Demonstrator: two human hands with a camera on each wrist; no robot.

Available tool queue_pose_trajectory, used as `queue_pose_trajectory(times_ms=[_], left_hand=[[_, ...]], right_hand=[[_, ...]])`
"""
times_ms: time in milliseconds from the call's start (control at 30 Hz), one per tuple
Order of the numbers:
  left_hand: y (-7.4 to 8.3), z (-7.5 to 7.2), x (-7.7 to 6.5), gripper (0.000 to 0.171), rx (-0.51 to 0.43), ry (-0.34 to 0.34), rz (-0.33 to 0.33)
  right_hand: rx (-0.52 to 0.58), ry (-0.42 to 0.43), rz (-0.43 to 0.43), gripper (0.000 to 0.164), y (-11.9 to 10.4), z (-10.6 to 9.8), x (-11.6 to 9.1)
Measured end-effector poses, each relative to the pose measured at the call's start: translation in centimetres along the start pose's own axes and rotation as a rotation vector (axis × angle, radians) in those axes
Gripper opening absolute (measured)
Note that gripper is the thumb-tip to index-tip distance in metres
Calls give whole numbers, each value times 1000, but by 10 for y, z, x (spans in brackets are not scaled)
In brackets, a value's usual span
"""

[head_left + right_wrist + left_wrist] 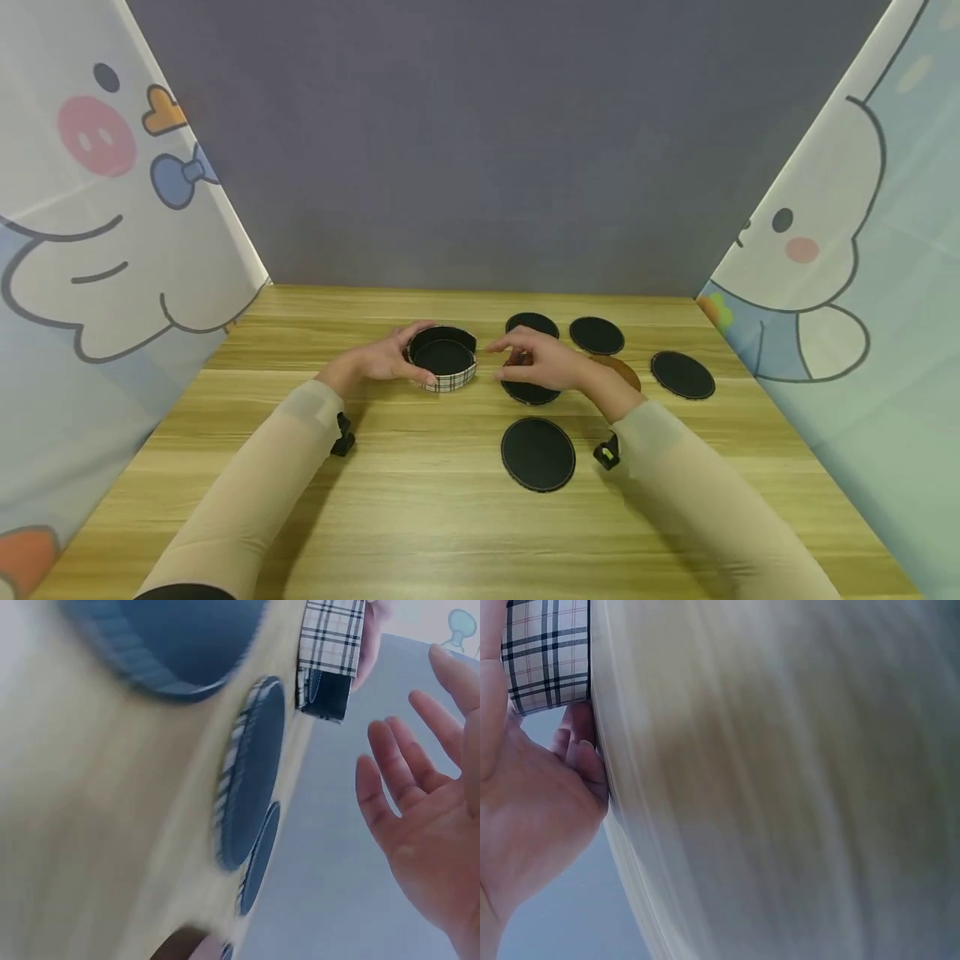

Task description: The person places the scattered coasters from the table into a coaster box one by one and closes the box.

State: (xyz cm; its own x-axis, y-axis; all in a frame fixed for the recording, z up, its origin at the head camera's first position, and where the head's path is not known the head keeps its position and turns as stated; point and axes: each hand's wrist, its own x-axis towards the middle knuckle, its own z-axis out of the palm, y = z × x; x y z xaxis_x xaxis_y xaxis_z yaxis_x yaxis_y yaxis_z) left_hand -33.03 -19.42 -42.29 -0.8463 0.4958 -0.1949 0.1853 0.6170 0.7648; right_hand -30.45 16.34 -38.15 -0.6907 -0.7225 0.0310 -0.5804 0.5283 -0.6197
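1. Gripping the plaid holder [450, 384], the left hand [390, 357] is clamped on its outer wall, thumb on the near side, fingers around the far side. I cannot tell whether the holder's base touches the table.
2. The label-like detail I get is on that wall: a white check crossed by black bands and thin reddish lines. Its inside is black, and a gap in the wall faces right.
3. Just right of the holder I have the right hand [551, 362], its fingers and thumb apart, gripping nothing, above a black disc [531, 395].
4. Also right of the holder, I see a second disc [531, 323] slightly farther off, a third disc [597, 335] beyond that one sideways, and a fourth disc [682, 375] well apart. A fifth disc [538, 454] lies to the right and nearer the person. A brown disc [621, 369], right of the holder too, is partly hidden by the right arm.
5. Around the holder spreads a light wood-grain table [420, 500]. Behind it I see a plain grey panel [487, 142]; well to its left and right hang cartoon-printed cloths [45, 292], with white figures and pink cheeks.
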Motion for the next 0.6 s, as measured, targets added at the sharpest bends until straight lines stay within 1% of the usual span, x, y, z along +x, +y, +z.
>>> queue_pose_trajectory(times_ms=[133, 300, 367, 433, 533, 600], left_hand=[[0, 0, -1, 126, 21, -2, 7], [-2, 0, -2, 124, 18, 4, 7], [-2, 1, -2, 121, 6, 5, 3], [-1, 2, -1, 120, -7, 5, -1], [0, 2, 0, 119, -13, 1, -1], [0, 1, 0, 119, -14, 2, 1]], right_hand=[[52, -53, 16, 42, 4, 3, -37], [64, -137, 32, 38, 6, 14, -68], [54, -160, 36, 39, 7, 19, -76], [16, -179, 28, 40, 6, 22, -83], [-44, -205, 5, 43, 7, 26, -90], [-85, -207, -20, 44, 7, 28, -93]])
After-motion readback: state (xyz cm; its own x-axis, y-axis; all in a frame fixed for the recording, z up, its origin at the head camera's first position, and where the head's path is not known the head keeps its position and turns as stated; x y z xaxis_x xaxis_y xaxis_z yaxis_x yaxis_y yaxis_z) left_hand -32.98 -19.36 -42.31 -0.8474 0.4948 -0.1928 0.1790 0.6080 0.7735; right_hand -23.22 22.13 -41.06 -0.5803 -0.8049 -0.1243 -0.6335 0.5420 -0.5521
